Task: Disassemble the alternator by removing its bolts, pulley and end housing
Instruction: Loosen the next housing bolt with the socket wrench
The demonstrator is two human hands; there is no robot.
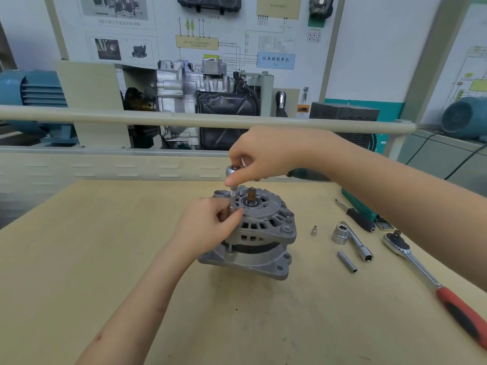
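A grey alternator (261, 233) stands upright on the wooden table (105, 272), its brown shaft end (252, 194) pointing up. A small ratchet with an extension bar (232, 200) stands vertically on the housing's left top edge. My right hand (261, 156) grips the ratchet head (233, 169) from above. My left hand (210, 225) pinches the lower end of the extension bar against the alternator's left side. The bolt under the socket is hidden.
Right of the alternator lie a small socket (313, 230), a large socket (340, 234), an extension bar (358, 242), a deep socket (347, 261), a black-handled screwdriver (358, 217) and a large red-handled ratchet (432, 283). A rail (131, 118) and engine display stand behind the table.
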